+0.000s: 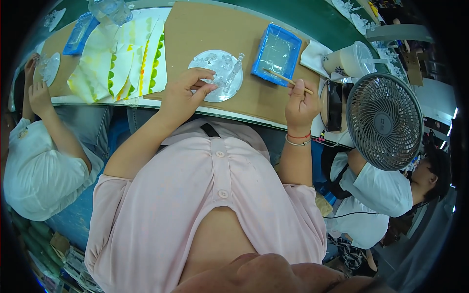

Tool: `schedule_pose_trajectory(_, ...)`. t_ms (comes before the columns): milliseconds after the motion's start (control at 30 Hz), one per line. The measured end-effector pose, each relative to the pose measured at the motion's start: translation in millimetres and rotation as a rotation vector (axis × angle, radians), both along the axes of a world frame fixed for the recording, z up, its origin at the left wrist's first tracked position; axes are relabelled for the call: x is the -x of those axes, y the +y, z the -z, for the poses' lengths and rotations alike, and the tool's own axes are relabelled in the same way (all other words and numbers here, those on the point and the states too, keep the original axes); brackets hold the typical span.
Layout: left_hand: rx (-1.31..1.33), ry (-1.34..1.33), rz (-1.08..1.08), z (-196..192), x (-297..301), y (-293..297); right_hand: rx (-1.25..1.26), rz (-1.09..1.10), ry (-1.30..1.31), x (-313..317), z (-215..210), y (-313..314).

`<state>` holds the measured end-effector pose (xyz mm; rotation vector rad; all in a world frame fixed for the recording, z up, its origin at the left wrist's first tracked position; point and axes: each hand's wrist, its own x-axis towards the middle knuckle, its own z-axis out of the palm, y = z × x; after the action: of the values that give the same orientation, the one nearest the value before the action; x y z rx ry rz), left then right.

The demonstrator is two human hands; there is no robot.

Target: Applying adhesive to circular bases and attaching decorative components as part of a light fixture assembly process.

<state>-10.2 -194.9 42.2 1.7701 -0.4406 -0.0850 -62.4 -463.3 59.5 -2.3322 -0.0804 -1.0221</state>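
Observation:
My left hand (184,97) is over the left side of a round white plate (201,62). Its thumb and index finger are curved, with a gap between their tips; clear pieces lie right by them, and I make out none in the grip. Several small transparent plastic pieces (222,73) rest on the plate, one of them tall and jagged at the right rim. My right hand (302,106) is closed on a thin wooden stick (283,77). The stick's far end points left over a blue rectangular tray (256,62) that has something clear and shiny in it.
White sheets with green and yellow edging (122,63) lie at left, near a clear container (110,10) and another blue tray (80,34). At right are a folded tissue (312,57), a lidded drink cup (342,62), a dark phone-like object (334,105) and a fan (384,122). Co-workers sit on both sides.

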Motion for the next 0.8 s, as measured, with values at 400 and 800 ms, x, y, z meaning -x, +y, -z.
schedule_pose_trajectory(400, 0.029, 0.055, 0.047, 0.9, -1.6, -0.2, -0.269, -0.162, -0.063, 31.0, -14.4, 26.6)
schedule_pose_trajectory(800, -0.014, 0.039, 0.062, -0.7, -1.6, -2.2, -0.065, -0.317, 0.034, 16.3, 5.0, 42.9)
